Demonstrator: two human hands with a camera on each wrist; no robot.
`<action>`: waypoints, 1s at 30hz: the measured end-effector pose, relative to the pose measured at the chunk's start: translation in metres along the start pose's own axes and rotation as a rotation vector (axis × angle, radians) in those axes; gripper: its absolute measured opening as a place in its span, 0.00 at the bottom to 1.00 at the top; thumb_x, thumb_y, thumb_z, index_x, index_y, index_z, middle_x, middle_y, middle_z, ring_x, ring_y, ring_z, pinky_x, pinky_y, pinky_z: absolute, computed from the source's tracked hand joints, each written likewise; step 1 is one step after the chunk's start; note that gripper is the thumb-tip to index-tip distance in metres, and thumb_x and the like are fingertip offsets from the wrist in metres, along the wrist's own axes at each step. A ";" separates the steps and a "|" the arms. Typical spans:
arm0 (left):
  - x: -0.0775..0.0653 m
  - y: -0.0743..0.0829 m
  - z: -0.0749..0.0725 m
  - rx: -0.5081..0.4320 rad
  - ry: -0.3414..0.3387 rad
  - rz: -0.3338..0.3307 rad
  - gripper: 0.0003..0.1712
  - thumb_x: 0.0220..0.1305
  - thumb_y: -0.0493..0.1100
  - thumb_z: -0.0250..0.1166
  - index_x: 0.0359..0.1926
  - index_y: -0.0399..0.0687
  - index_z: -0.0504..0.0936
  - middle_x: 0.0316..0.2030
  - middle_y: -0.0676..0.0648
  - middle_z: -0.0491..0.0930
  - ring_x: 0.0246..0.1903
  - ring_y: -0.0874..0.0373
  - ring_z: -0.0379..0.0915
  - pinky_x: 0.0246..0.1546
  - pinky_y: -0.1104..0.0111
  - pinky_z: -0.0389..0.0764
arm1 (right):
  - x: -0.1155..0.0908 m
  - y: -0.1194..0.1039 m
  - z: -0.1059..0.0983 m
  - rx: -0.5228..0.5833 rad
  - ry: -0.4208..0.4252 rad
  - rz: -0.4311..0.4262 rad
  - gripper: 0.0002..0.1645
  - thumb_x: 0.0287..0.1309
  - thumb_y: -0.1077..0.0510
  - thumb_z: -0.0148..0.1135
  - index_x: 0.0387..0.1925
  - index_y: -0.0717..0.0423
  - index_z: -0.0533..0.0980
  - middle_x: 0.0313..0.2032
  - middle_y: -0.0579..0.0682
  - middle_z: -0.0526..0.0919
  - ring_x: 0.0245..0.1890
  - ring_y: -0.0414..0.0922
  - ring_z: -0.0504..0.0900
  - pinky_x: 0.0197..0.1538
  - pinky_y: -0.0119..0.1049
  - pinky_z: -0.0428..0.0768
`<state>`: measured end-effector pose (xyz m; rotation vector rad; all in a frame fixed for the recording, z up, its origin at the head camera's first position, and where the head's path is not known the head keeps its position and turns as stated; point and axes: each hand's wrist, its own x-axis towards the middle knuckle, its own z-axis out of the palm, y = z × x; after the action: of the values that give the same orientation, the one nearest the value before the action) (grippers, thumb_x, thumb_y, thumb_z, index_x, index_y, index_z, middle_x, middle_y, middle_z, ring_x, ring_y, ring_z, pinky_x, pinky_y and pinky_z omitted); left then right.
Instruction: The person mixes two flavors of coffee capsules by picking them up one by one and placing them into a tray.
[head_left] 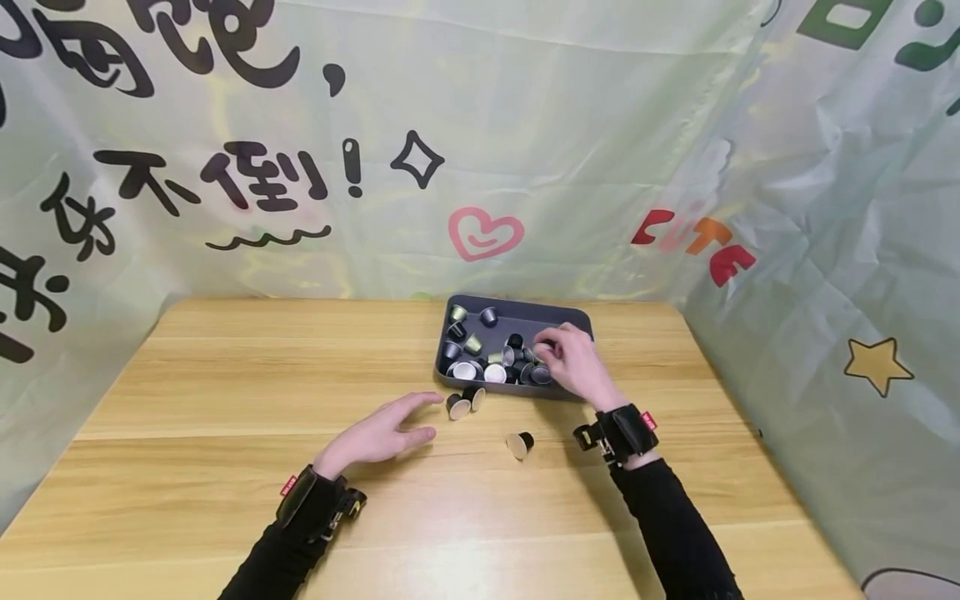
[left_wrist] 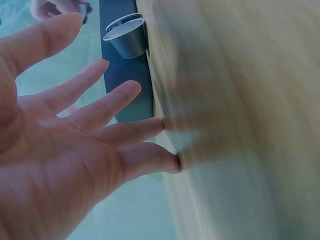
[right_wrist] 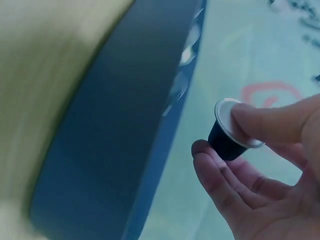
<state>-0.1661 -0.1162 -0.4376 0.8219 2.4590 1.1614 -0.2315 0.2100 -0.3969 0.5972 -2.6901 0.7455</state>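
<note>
My right hand [head_left: 577, 367] is over the right part of a dark grey tray [head_left: 536, 315]. Between thumb and fingertips it pinches a coffee capsule [right_wrist: 227, 145], black-bodied with a pale lid, above the tray's rim in the right wrist view. My left hand [head_left: 381, 430] hovers low over the table with fingers spread and nothing held. Its fingertips are close to two dark capsules with pale lids, one [head_left: 458, 407] in front of the other [head_left: 476, 397], beside the tray's front left corner. Similar capsules [left_wrist: 129, 41] show past the left fingers in the left wrist view.
Inside the tray lie several capsules, among them a green one [head_left: 473, 344] and a white-lidded one [head_left: 494, 373]. Another capsule [head_left: 519, 445] lies on the wooden table [head_left: 225, 400] in front of the tray. A printed cloth [head_left: 585, 167] hangs behind the table.
</note>
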 end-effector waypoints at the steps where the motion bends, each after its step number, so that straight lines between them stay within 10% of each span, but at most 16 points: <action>1: 0.000 0.000 0.000 -0.001 -0.001 -0.005 0.34 0.73 0.46 0.59 0.73 0.36 0.62 0.73 0.34 0.63 0.74 0.35 0.58 0.75 0.40 0.58 | 0.002 0.006 0.000 -0.014 0.004 0.015 0.07 0.60 0.66 0.64 0.38 0.63 0.85 0.31 0.57 0.85 0.32 0.49 0.76 0.36 0.40 0.76; 16: 0.001 -0.004 0.002 -0.010 -0.006 -0.013 0.35 0.72 0.47 0.59 0.73 0.38 0.62 0.74 0.36 0.63 0.74 0.37 0.57 0.75 0.41 0.58 | 0.001 0.030 0.003 -0.038 -0.033 0.166 0.23 0.56 0.72 0.53 0.53 0.68 0.80 0.56 0.69 0.81 0.45 0.60 0.83 0.52 0.54 0.81; 23: 0.001 -0.002 0.000 -0.014 -0.010 -0.031 0.35 0.72 0.47 0.60 0.74 0.39 0.62 0.74 0.36 0.63 0.74 0.38 0.57 0.75 0.41 0.58 | -0.033 0.011 -0.004 0.005 0.155 0.048 0.15 0.57 0.68 0.64 0.48 0.66 0.83 0.47 0.63 0.85 0.30 0.48 0.80 0.36 0.38 0.79; 30: 0.000 -0.001 -0.001 -0.017 -0.010 -0.043 0.35 0.73 0.47 0.59 0.74 0.39 0.62 0.74 0.36 0.63 0.75 0.38 0.57 0.76 0.42 0.58 | -0.063 0.000 -0.002 0.055 0.044 0.030 0.15 0.59 0.65 0.67 0.48 0.62 0.83 0.41 0.55 0.86 0.30 0.39 0.78 0.33 0.27 0.77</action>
<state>-0.1675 -0.1173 -0.4378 0.7648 2.4431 1.1587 -0.1761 0.2311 -0.4193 0.5482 -2.6516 0.8330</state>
